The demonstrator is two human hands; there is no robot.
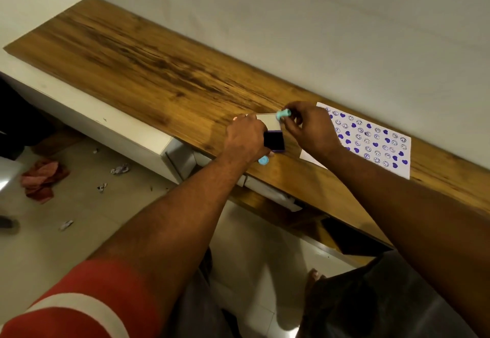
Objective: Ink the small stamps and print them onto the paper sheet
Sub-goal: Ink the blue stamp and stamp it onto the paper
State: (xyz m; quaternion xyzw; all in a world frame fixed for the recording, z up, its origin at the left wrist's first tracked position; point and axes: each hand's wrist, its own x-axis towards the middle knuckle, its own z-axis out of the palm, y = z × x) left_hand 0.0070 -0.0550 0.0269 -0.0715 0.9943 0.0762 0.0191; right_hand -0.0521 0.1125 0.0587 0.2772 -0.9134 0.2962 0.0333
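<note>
On the floor at the far left, a red cloth [42,178] and scraps of paper [119,169] are lying well apart from the work. On the wooden counter [148,67], the ink pad [274,140] is being steadied by the left hand [245,136], whose fingers are curled against the pad's open case; how firmly it is being gripped cannot be told. A second, blue stamp [263,161] is lying just beside that hand, near the counter's front edge, and it could be knocked to the floor if the wrist is shifted carelessly.

Just right of the pad, a small turquoise stamp [283,113] is being pinched between the fingertips of the right hand [309,128], above the pad's raised lid. Which way its face is pointing cannot be made out. If the pad is released while the stamp is being pressed, it is likely to slide and the inking to come out uneven.

Further right, the paper sheet [371,139] is lying flat, already being filled with purple hearts and smileys. It is not being held down, so a smear is probable if the right forearm is dragged across it, and little free space is being left for clean prints.
</note>
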